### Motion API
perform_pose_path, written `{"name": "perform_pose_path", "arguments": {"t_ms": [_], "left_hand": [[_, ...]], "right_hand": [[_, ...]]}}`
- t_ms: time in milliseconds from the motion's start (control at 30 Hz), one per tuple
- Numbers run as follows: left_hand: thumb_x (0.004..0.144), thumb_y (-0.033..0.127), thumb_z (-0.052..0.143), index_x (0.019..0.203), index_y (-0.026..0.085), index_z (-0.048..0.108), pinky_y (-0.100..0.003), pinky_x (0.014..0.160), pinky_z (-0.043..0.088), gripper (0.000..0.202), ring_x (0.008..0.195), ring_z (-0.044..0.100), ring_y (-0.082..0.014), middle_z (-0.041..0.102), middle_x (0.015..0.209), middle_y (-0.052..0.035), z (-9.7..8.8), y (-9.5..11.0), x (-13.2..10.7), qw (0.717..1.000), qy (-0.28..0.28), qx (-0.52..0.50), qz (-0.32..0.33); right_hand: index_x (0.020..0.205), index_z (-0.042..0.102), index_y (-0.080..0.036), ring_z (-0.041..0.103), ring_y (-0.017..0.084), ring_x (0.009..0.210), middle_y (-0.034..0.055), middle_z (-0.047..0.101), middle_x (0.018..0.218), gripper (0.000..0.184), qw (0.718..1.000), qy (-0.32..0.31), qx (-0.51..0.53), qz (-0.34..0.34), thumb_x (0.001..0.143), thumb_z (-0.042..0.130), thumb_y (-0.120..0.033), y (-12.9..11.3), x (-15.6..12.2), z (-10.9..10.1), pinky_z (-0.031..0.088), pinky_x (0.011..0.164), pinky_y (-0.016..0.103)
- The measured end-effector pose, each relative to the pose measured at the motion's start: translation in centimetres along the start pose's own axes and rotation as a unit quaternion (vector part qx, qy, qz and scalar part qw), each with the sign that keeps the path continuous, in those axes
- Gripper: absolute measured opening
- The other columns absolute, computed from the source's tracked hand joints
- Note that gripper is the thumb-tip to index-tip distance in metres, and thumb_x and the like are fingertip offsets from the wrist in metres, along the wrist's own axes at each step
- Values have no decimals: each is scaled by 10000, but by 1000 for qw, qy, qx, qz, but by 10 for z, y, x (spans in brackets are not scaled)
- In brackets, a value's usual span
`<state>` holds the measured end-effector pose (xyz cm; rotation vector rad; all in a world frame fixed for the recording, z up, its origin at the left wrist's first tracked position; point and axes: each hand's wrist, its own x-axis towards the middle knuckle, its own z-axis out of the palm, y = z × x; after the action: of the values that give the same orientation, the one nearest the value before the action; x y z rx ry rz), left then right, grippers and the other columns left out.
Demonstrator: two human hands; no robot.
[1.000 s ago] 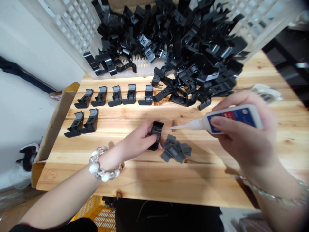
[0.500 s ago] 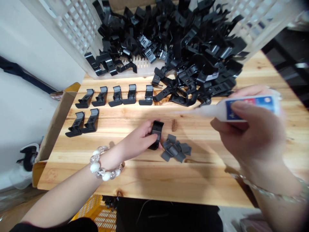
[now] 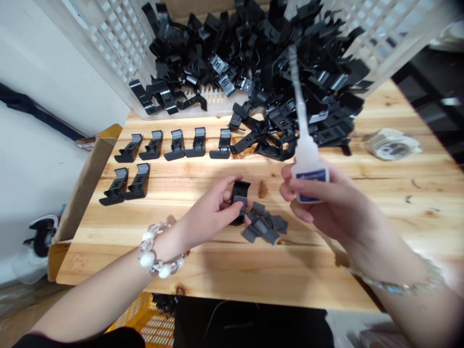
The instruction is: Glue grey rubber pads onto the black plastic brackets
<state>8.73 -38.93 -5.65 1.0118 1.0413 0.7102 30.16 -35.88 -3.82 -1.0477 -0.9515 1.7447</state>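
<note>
My left hand [image 3: 210, 215] holds a black plastic clip [image 3: 239, 199] upright on the wooden table [image 3: 217, 270], with its fingers across the clip's grey-faced front. My right hand [image 3: 319, 200] grips a white glue bottle [image 3: 309, 166] with a blue label, held upright above the table. Its long thin nozzle points up and away from me. Close below the clip lies a small pile of loose grey pads [image 3: 263, 228], touching neither hand's palm. Several finished black clips [image 3: 197, 143] stand in two rows beyond my left hand.
A white lattice crate [image 3: 116, 43] at the far edge holds a big heap of black clips [image 3: 253, 72], which spills onto the table. A tape roll [image 3: 391, 144] lies at the right. A cardboard box flap [image 3: 85, 179] runs along the left edge. A yellow crate [image 3: 148, 324] sits below the table.
My right hand has swung the glue bottle from lying sideways to upright, nozzle up, and moved it left over the table. My left hand and its clip have shifted slightly right.
</note>
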Motion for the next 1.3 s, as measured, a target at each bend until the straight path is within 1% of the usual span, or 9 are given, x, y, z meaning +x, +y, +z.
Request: {"name": "perform_pose_path", "arguments": {"t_ms": [133,233,300,400,467,667,833,1100,1300], "left_hand": [[895,190,588,1379,160,360,-306,748,571,536,703,693,-138,691,961,-55,3,-1,-1,1000,-6,-3,6],[890,213,601,1384,172,354,-312,712,578,553,685,684,-148,679,893,-31,5,-4,-1,1000,-11,-16,0],[887,222,606,1388,180,360,-310,685,579,559,670,678,-153,667,832,-11,6,-5,-1,999,-18,-28,-6],[887,219,596,1352,192,419,-299,668,573,498,665,669,-151,666,820,-4,9,-6,-2,999,-21,-36,-13],[887,215,591,1317,198,461,-294,672,572,449,668,665,-144,671,855,-8,10,-6,-2,999,-20,-35,-10],[892,218,587,1315,172,462,-294,668,573,444,654,667,-148,659,769,6,11,-6,-3,999,-18,-28,-2],[898,241,596,1325,153,409,-293,659,574,475,644,682,-155,665,733,7,10,-6,-3,999,-20,-24,-12],[877,195,595,1259,165,477,-262,661,570,400,644,668,-130,655,719,32,12,-6,-2,1000,-15,-24,8],[867,198,617,1304,154,445,-257,649,569,471,650,669,-127,672,775,10,11,-8,-3,999,-17,-34,5]], "right_hand": [[841,612,-212,600,120,503,-31,629,714,274,994,-59,-79,37,665,820,-242,11,-4,11,492,381,232],[842,612,-212,607,144,473,-5,663,695,196,979,-60,-192,26,758,760,-311,21,-7,16,496,410,275],[852,629,-226,626,171,534,8,668,707,123,956,-38,-285,-64,804,716,-299,27,-9,18,505,465,305],[857,660,-250,651,213,733,32,680,797,38,888,-28,-403,-220,833,684,-232,33,-10,18,529,630,350],[890,666,-255,642,215,790,35,678,835,71,864,-36,-434,-253,846,666,-200,34,-9,17,521,677,350],[844,637,-248,623,204,764,29,651,828,85,865,-56,-439,-236,833,661,-167,32,-10,14,499,659,336],[819,632,-238,627,213,784,31,648,816,65,873,-15,-426,-239,827,675,-191,27,-8,14,504,678,346],[823,663,-198,620,173,787,37,634,843,85,843,-76,-469,-253,825,656,-113,29,-10,14,498,706,296],[822,656,-190,629,172,814,40,641,870,43,868,-21,-438,-234,835,661,-149,25,-10,14,497,717,292]]}}
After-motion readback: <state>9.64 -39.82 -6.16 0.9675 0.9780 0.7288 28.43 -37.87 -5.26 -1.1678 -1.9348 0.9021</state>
